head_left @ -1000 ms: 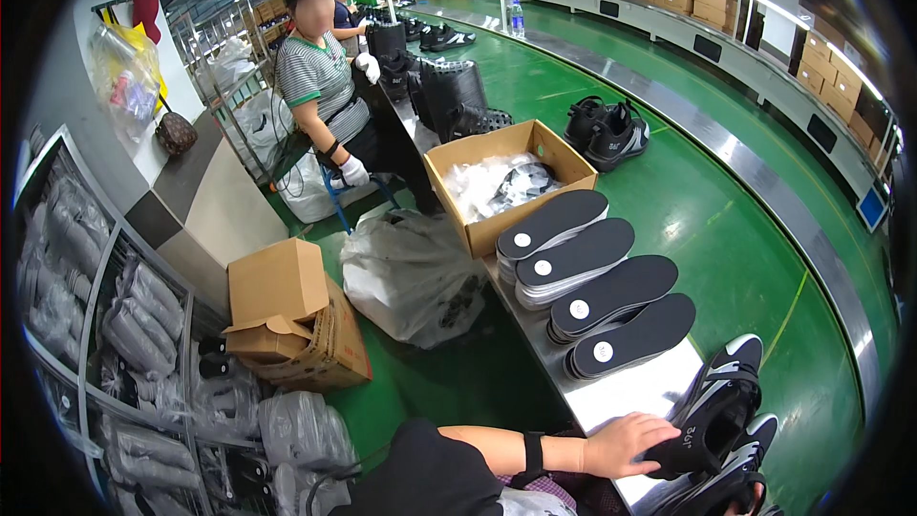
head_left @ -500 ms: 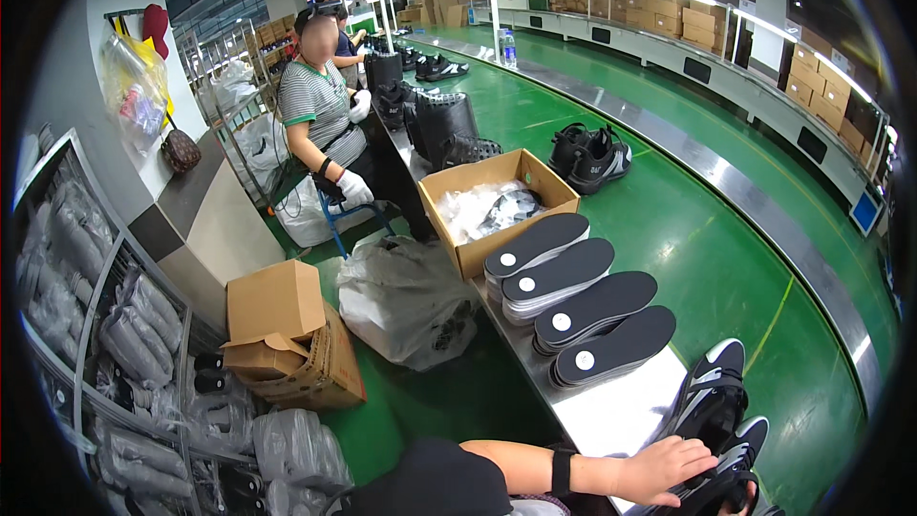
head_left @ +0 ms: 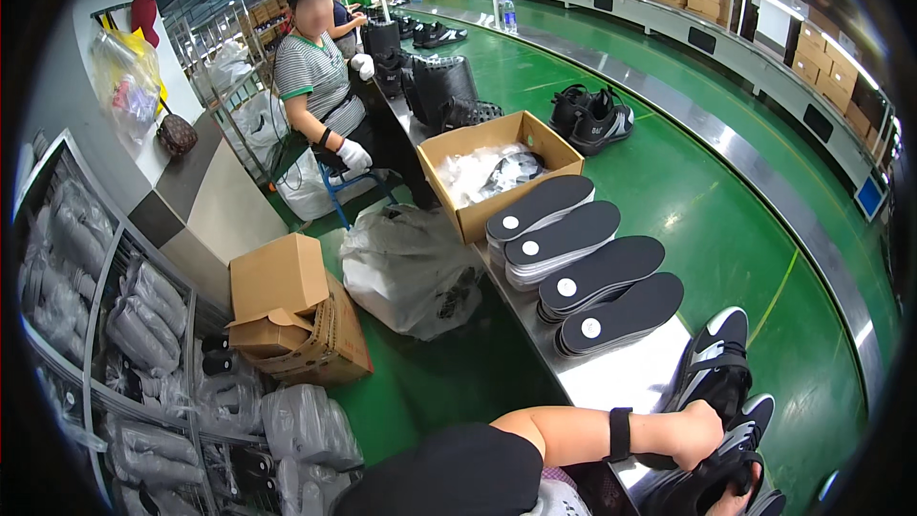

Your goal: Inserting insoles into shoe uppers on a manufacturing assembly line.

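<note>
A pair of black sneakers with white and grey trim stands at the lower right, a far shoe [head_left: 714,363] beside a near shoe [head_left: 745,440]. My left hand [head_left: 695,432], with a black band on its wrist, is closed over the openings of the shoes. Its fingers curl down out of sight, so what they grip is hidden. Partly cut off at the bottom edge, my right hand [head_left: 737,495] wraps the collar of the near shoe. Several stacks of black insoles [head_left: 621,311] with round white stickers lie on the metal ledge to the left of the shoes.
A cardboard box [head_left: 564,161] of plastic wrapping stands beyond the insoles. Another pair of black shoes [head_left: 592,122] sits on the green belt [head_left: 707,220]. A co-worker in white gloves [head_left: 354,155] is at the far left. Bagged insoles fill a rack [head_left: 91,325]; an open carton [head_left: 315,325] stands nearby.
My left hand has gone from fingers stretched over the shoes to closed at their openings. More of my right hand shows at the near shoe. The whole view has shifted slightly.
</note>
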`<action>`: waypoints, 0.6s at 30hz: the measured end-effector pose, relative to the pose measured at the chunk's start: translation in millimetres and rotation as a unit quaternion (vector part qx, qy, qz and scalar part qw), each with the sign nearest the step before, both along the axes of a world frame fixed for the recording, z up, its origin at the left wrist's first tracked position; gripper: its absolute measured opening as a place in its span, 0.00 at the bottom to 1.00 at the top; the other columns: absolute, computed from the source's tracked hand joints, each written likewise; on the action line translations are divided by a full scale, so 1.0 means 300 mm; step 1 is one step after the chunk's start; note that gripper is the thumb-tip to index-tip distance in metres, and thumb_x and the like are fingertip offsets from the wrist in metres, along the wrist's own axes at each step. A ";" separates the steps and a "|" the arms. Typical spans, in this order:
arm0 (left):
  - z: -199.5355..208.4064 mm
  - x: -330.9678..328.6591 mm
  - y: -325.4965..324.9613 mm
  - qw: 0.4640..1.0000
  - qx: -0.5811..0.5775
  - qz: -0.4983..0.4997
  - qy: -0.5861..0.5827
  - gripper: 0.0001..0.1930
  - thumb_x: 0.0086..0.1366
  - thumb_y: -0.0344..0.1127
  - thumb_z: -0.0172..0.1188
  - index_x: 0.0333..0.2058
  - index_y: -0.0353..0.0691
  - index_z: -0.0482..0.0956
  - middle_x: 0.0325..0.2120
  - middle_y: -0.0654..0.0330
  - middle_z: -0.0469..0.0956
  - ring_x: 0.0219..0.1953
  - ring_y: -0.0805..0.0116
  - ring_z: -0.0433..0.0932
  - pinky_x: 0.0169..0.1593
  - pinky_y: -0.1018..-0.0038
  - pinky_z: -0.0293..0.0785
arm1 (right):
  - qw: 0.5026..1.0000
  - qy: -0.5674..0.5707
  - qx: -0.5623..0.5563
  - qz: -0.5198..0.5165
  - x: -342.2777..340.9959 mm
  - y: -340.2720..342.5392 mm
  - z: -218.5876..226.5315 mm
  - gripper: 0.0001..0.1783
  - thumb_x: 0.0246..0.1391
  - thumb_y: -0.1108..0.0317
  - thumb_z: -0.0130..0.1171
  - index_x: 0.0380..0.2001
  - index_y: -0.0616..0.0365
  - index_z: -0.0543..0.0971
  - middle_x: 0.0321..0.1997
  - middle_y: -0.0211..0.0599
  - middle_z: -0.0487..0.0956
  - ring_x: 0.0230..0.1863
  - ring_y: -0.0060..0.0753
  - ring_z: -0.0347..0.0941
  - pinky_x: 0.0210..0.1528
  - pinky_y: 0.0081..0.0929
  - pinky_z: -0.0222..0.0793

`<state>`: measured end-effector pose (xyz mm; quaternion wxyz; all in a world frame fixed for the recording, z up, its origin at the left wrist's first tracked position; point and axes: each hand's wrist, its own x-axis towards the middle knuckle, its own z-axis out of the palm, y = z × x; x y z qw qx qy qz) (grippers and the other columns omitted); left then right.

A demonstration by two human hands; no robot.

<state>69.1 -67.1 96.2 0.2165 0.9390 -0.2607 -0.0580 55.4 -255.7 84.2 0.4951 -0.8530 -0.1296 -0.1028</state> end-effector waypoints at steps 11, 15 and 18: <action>0.010 -0.044 -0.031 0.945 0.114 -0.166 0.256 0.14 0.47 0.42 0.51 0.26 0.38 0.78 0.22 0.54 0.77 0.24 0.62 0.76 0.29 0.71 0.70 | 0.998 0.006 -0.046 -0.043 0.001 0.023 0.004 0.16 0.46 0.71 0.45 0.40 0.68 0.69 0.42 0.45 0.71 0.45 0.40 0.66 0.49 0.26 0.58; 0.020 -0.052 -0.059 0.942 0.143 -0.183 0.244 0.16 0.49 0.42 0.50 0.28 0.37 0.78 0.23 0.53 0.77 0.24 0.63 0.76 0.30 0.71 0.70 | 0.999 -0.010 -0.046 -0.020 -0.001 -0.023 -0.013 0.17 0.45 0.72 0.45 0.41 0.67 0.69 0.43 0.46 0.71 0.46 0.41 0.66 0.50 0.28 0.57; 0.009 -0.064 -0.059 0.944 0.148 -0.209 0.208 0.15 0.48 0.42 0.49 0.28 0.38 0.78 0.26 0.53 0.77 0.26 0.61 0.76 0.33 0.70 0.70 | 0.999 -0.020 0.002 -0.027 0.016 -0.028 -0.055 0.17 0.46 0.72 0.46 0.41 0.66 0.69 0.43 0.45 0.71 0.46 0.41 0.66 0.50 0.29 0.58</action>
